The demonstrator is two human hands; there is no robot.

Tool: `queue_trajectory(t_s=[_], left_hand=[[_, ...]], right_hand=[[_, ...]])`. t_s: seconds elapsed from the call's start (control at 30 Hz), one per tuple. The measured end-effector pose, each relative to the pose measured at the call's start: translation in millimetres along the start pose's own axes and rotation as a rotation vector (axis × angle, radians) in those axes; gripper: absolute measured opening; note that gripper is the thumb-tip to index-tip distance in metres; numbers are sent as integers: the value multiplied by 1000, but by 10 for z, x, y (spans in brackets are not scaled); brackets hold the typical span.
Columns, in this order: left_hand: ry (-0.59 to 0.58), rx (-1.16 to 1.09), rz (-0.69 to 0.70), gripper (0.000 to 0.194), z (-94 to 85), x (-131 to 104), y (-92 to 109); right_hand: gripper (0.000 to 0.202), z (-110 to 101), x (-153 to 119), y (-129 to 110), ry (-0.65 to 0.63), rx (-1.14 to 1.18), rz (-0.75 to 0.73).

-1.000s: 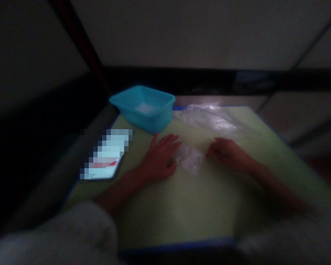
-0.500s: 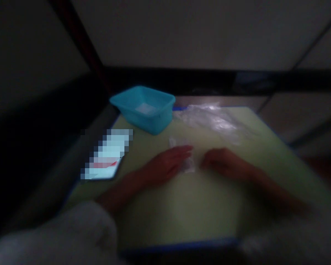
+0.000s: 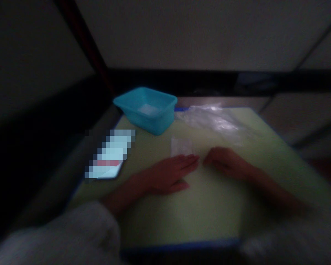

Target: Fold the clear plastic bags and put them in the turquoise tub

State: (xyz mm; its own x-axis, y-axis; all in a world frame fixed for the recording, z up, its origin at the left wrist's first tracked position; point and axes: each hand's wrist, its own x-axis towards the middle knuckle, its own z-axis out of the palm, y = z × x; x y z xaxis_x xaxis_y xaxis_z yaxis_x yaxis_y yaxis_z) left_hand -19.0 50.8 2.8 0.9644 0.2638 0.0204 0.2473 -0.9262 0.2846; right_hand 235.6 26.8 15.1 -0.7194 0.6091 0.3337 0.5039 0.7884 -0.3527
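My left hand (image 3: 168, 175) lies flat, palm down, with its fingers stretched out and the thumb apart. Its fingers cover the near part of a small clear plastic bag (image 3: 181, 146) on the yellow-green table (image 3: 206, 217). To the right of the bag, my right hand (image 3: 226, 162) rests on the table with its fingers curled. Whether anything is in those fingers is hidden in the dim, blurred view. A narrow gap separates the two hands.
A turquoise basket (image 3: 154, 123) with something pale inside stands at the back left. Crumpled clear plastic (image 3: 217, 119) lies at the back right. A bright, partly pixelated flat object (image 3: 110, 158) lies at the left edge.
My left hand has moved nearer to me and slightly right, its thumb now spread, uncovering more of the small bag. My right hand is almost where it was.
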Motion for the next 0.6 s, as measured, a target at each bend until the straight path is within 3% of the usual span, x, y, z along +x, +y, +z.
queue_trajectory(t_s=[0.13,0.4,0.6], left_hand=[[2,8,21,64,16,6,-14],[37,-18,51,58,38,-17,-35],[274,-99,-9,51,-35,-115,-134]], right_hand=[[26,28,27,-86,11,18,-99],[25,78,23,-85,-30,-36,-109],[29,97,-10,-87,119,-144,-167]])
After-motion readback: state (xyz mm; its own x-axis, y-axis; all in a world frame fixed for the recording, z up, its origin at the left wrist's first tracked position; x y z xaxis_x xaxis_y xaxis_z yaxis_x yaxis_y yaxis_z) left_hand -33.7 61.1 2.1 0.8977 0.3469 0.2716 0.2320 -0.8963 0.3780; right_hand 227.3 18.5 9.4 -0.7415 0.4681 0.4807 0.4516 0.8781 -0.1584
